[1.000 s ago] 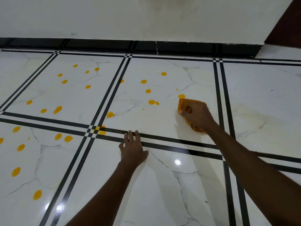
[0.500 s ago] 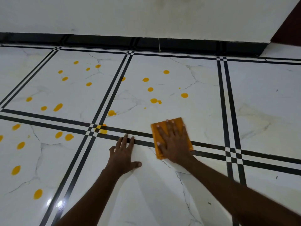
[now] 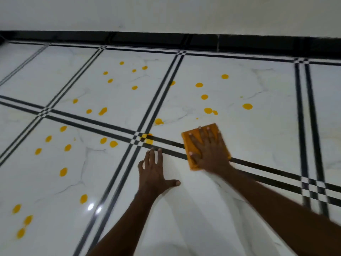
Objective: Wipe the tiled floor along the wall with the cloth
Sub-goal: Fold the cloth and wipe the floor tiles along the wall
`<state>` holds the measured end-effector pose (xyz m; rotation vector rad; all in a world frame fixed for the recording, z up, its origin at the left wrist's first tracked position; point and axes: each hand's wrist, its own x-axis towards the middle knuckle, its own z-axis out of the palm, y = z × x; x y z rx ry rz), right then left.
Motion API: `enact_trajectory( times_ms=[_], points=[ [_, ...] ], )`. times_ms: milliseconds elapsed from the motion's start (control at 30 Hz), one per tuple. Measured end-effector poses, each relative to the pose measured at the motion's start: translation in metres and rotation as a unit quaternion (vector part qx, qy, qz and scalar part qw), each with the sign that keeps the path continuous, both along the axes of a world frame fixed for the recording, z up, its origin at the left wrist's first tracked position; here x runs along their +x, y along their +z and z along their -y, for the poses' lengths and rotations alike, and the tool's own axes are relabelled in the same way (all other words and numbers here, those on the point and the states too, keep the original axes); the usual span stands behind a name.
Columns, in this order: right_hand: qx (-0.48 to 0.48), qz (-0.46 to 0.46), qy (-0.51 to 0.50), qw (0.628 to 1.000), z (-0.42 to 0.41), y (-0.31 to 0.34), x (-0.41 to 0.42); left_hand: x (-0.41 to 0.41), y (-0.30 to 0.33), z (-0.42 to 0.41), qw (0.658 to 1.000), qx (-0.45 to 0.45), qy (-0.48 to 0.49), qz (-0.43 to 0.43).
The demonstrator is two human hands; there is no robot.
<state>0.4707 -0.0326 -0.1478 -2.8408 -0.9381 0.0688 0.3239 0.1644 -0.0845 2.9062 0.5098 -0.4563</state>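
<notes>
One orange cloth (image 3: 204, 145) is being pressed flat by the right hand (image 3: 208, 150), fingers spread straight, across the double black line right of centre on the tiled floor (image 3: 258, 135). The left hand (image 3: 154, 172) is being rested open just left of it. Roughly thirty yellow spots (image 3: 247, 106) are being shown, perhaps more under the blur; both forearms are being cut off at the near edge.

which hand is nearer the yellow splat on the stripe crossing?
Left. The left hand lies flat just below-right of the splat; the right hand presses the cloth farther right.
</notes>
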Motion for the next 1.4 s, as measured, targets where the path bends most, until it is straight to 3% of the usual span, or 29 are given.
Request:
enact_trajectory(
  times_ms=[100,200,300,367,433,500,567,633,700,767,833,867,933,1033,1100,1167,1233,1400],
  points=[
    [-0.018,-0.001,-0.113,0.993,-0.004,0.001,0.038,-0.02,0.006,-0.04,0.999,0.018,0.039,-0.029],
    [0.014,0.016,-0.154,0.988,-0.006,0.004,0.007,-0.036,0.011,-0.073,0.996,0.015,0.074,-0.052],
    [0.015,0.01,0.047,0.999,-0.039,0.002,-0.057,-0.044,0.014,-0.09,0.993,-0.005,0.085,-0.08],
    [-0.001,-0.002,0.203,0.979,-0.076,-0.004,-0.07,-0.044,0.015,-0.09,0.993,-0.016,0.086,-0.08],
    [0.001,0.024,0.256,0.966,-0.12,-0.002,-0.046,-0.041,0.013,-0.091,0.992,-0.018,0.095,-0.077],
    [-0.006,0.037,0.186,0.982,-0.148,0.003,-0.008,-0.041,0.01,-0.093,0.993,-0.009,0.1,-0.07],
    [0.001,0.028,0.037,0.999,-0.136,0.009,0.022,-0.042,0.008,-0.094,0.993,-0.009,0.103,-0.061],
    [0.024,0.019,-0.061,0.998,-0.113,0.011,0.008,-0.045,0.005,-0.094,0.993,-0.01,0.104,-0.049],
    [0.024,0.009,-0.024,0.999,-0.11,0.011,-0.038,-0.048,0.003,-0.094,0.993,-0.011,0.108,-0.037],
    [0.009,-0.015,0.114,0.993,-0.137,0.01,-0.061,-0.049,0.002,-0.095,0.993,-0.018,0.113,-0.028],
    [-0.002,0.014,0.219,0.976,-0.183,0.008,-0.035,-0.049,-0.001,-0.096,0.993,-0.025,0.114,-0.027],
    [-0.006,0.019,0.213,0.977,-0.202,0.006,-0.014,-0.049,-0.001,-0.096,0.993,-0.026,0.113,-0.029],
    [-0.032,0.018,0.106,0.994,-0.216,0.008,0.031,-0.049,-0.001,-0.099,0.993,-0.022,0.113,-0.035],
    [-0.009,0.003,-0.034,0.999,-0.175,0.011,0.044,-0.041,-0.002,-0.096,0.993,-0.029,0.109,-0.035],
    [-0.003,0.003,-0.007,1.0,-0.153,0.011,0.002,-0.03,-0.003,-0.091,0.993,-0.06,0.097,-0.02],
    [-0.026,-0.03,0.107,0.993,-0.153,0.014,-0.024,-0.018,-0.003,-0.087,0.994,-0.077,0.083,-0.001],
    [-0.052,-0.016,0.199,0.979,-0.164,0.013,0.015,-0.002,-0.005,-0.087,0.994,-0.079,0.071,0.009],
    [-0.082,-0.044,-0.016,0.996,-0.148,0.019,0.138,0.034,-0.007,-0.079,0.993,-0.099,0.056,0.005]
  ],
)
